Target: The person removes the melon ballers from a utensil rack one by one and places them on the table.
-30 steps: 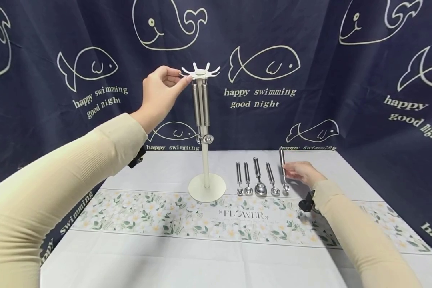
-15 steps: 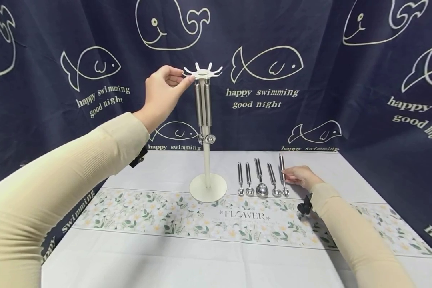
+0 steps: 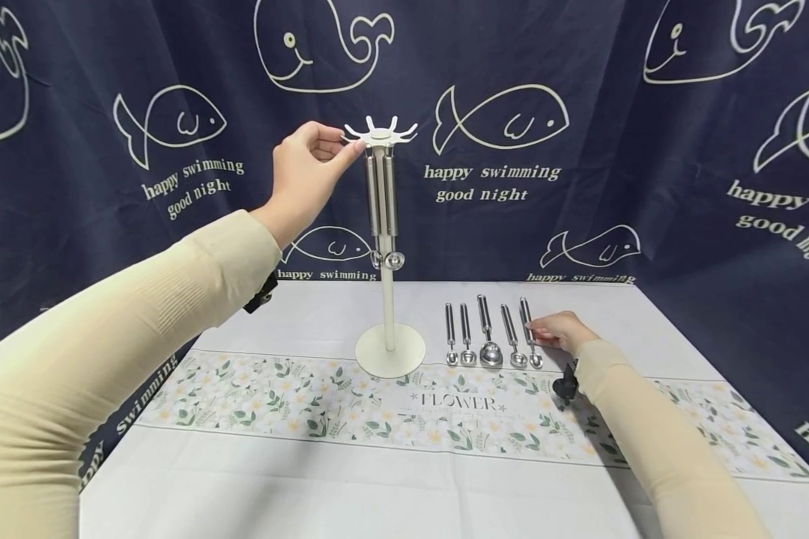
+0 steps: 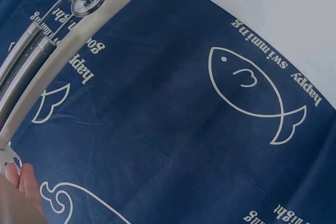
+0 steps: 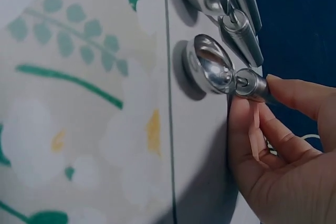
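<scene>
A tall white utensil stand (image 3: 387,299) has a round base and a ring of hooks on top. My left hand (image 3: 308,168) pinches one of the hooks between thumb and fingers. Two steel scoops (image 3: 389,202) hang from the stand, bowls downward, and also show in the left wrist view. On the table at right, my right hand (image 3: 561,329) holds the handle of the outermost steel scoop (image 5: 212,72). Its round bowl faces up by the table runner's edge, and thumb and fingers pinch the handle in the right wrist view.
Several more steel scoops lie side by side left of the held one, including a large-bowled scoop (image 3: 491,352). A floral runner (image 3: 276,400) crosses the white table. A navy curtain (image 3: 600,180) with whale and fish drawings hangs behind.
The right hand has lowered the outermost scoop's handle toward the table and slightly left, so it lies closer to the row. The left hand keeps its hold on the hook.
</scene>
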Action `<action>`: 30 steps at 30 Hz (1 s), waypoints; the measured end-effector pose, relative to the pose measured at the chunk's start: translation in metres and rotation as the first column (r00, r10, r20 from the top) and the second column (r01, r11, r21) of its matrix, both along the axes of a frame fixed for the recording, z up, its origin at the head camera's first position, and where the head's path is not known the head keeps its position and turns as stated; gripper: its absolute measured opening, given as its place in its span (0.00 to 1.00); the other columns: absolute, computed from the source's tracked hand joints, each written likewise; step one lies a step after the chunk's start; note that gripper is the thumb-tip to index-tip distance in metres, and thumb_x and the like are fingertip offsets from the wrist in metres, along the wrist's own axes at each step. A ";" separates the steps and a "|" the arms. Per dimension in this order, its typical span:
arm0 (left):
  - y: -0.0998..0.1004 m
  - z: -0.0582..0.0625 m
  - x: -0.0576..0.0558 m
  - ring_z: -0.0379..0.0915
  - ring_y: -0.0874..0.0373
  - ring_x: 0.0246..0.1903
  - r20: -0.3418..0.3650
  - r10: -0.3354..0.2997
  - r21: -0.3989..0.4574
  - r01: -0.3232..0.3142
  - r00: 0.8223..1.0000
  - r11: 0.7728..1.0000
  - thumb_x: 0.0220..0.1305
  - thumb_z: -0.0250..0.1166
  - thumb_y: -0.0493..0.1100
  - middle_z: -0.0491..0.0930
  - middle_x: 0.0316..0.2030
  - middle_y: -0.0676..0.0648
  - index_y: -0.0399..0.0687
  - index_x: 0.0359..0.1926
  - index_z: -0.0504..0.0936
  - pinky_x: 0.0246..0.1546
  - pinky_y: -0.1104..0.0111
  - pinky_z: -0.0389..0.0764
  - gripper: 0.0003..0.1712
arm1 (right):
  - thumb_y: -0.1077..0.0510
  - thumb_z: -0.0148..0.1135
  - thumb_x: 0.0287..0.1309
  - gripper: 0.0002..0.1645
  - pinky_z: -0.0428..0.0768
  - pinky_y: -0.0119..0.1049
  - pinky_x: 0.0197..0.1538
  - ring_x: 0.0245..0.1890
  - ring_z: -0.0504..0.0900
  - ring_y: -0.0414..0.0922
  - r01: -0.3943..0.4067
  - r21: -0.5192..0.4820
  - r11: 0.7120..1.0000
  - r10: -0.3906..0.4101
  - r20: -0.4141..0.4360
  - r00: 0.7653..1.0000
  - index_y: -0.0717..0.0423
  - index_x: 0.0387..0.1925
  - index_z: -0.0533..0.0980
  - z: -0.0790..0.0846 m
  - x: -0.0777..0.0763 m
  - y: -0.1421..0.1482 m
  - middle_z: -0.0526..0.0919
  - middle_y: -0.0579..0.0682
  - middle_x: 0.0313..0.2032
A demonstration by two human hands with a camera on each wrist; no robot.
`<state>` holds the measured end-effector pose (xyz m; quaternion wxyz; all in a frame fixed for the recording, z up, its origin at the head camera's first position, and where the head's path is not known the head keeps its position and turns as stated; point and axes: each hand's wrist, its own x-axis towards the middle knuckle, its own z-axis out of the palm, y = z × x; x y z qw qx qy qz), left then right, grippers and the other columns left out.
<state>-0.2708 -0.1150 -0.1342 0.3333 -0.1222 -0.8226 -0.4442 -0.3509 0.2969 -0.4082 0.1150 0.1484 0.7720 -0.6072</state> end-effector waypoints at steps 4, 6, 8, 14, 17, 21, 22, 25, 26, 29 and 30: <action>-0.001 -0.001 0.000 0.80 0.62 0.41 -0.002 -0.005 0.009 0.005 1.000 1.000 0.59 0.69 0.54 0.83 0.40 0.47 0.43 0.49 0.80 0.45 0.76 0.77 0.24 | 0.69 0.61 0.58 0.03 0.84 0.27 0.30 0.15 0.78 0.31 0.001 -0.005 1.000 -0.001 -0.002 1.000 0.61 0.30 0.76 0.000 -0.001 -0.002 0.78 0.39 0.13; -0.001 -0.001 -0.001 0.80 0.62 0.41 -0.002 -0.007 0.013 0.007 1.000 1.000 0.59 0.70 0.54 0.83 0.40 0.47 0.43 0.49 0.80 0.45 0.76 0.77 0.24 | 0.69 0.61 0.58 0.05 0.83 0.27 0.29 0.14 0.77 0.31 0.007 -0.012 1.000 -0.007 -0.001 1.000 0.60 0.28 0.76 0.000 -0.001 -0.002 0.78 0.40 0.12; -0.001 -0.001 -0.001 0.80 0.62 0.41 -0.003 -0.007 0.017 0.007 1.000 1.000 0.59 0.70 0.54 0.83 0.40 0.47 0.43 0.49 0.80 0.45 0.76 0.77 0.24 | 0.70 0.61 0.57 0.05 0.83 0.26 0.29 0.14 0.77 0.31 0.005 -0.013 1.000 -0.005 -0.001 1.000 0.60 0.28 0.76 0.000 -0.002 -0.003 0.78 0.40 0.12; -0.002 -0.001 -0.002 0.80 0.61 0.41 -0.008 -0.005 0.011 0.006 1.000 1.000 0.58 0.70 0.55 0.83 0.41 0.46 0.43 0.49 0.80 0.45 0.76 0.77 0.24 | 0.70 0.63 0.55 0.05 0.83 0.26 0.29 0.14 0.77 0.31 0.049 0.037 0.998 -0.050 0.011 0.999 0.63 0.32 0.75 -0.001 -0.005 -0.006 0.78 0.40 0.14; -0.001 0.000 -0.002 0.80 0.61 0.42 -0.009 -0.007 0.011 0.007 1.000 1.000 0.58 0.70 0.54 0.84 0.41 0.46 0.43 0.48 0.80 0.46 0.76 0.78 0.24 | 0.70 0.65 0.54 0.08 0.83 0.26 0.29 0.15 0.77 0.32 0.080 0.069 0.994 -0.081 0.018 0.997 0.65 0.36 0.74 -0.002 -0.008 -0.006 0.77 0.41 0.15; -0.001 0.000 -0.002 0.81 0.61 0.41 -0.012 -0.007 0.018 0.007 1.000 1.000 0.58 0.70 0.54 0.84 0.41 0.45 0.43 0.48 0.80 0.45 0.76 0.78 0.24 | 0.71 0.65 0.53 0.14 0.83 0.26 0.29 0.15 0.77 0.32 0.092 0.086 0.992 -0.094 0.022 0.995 0.69 0.42 0.73 -0.003 -0.011 -0.006 0.76 0.42 0.16; 0.000 0.000 -0.002 0.80 0.61 0.41 -0.014 -0.006 0.018 0.006 1.000 1.000 0.58 0.70 0.54 0.84 0.41 0.45 0.43 0.48 0.80 0.45 0.76 0.78 0.23 | 0.71 0.66 0.52 0.16 0.83 0.26 0.29 0.15 0.77 0.33 0.097 0.086 0.992 -0.100 0.025 0.995 0.70 0.44 0.73 -0.004 -0.012 -0.006 0.76 0.43 0.16; 0.000 -0.001 -0.001 0.80 0.61 0.41 -0.016 -0.005 0.022 0.005 1.000 1.000 0.58 0.70 0.53 0.84 0.40 0.45 0.43 0.48 0.80 0.45 0.76 0.77 0.23 | 0.71 0.67 0.51 0.22 0.83 0.27 0.29 0.15 0.77 0.33 0.109 0.089 0.990 -0.113 0.035 0.993 0.72 0.48 0.71 -0.005 -0.014 -0.005 0.76 0.43 0.16; 0.000 -0.001 -0.002 0.80 0.61 0.41 -0.016 -0.004 0.024 0.004 1.000 1.000 0.58 0.70 0.53 0.84 0.40 0.45 0.43 0.48 0.80 0.45 0.76 0.77 0.23 | 0.71 0.67 0.50 0.24 0.83 0.27 0.29 0.15 0.77 0.33 0.114 0.091 0.989 -0.117 0.037 0.992 0.72 0.50 0.71 -0.005 -0.015 -0.004 0.76 0.43 0.16; 0.000 -0.001 -0.002 0.80 0.62 0.41 -0.014 -0.004 0.026 0.004 1.000 1.000 0.58 0.70 0.54 0.84 0.40 0.46 0.43 0.48 0.80 0.45 0.76 0.77 0.23 | 0.71 0.67 0.50 0.29 0.83 0.27 0.29 0.15 0.77 0.33 0.114 0.097 0.989 -0.118 0.037 0.992 0.74 0.54 0.68 -0.005 -0.015 -0.004 0.75 0.43 0.16; 0.000 -0.001 -0.002 0.80 0.62 0.41 -0.014 -0.003 0.026 0.004 1.000 1.000 0.58 0.70 0.54 0.84 0.40 0.46 0.43 0.48 0.80 0.44 0.76 0.77 0.23 | 0.71 0.67 0.50 0.30 0.83 0.27 0.29 0.15 0.77 0.33 0.115 0.100 0.988 -0.119 0.037 0.992 0.74 0.55 0.67 -0.005 -0.015 -0.005 0.75 0.42 0.16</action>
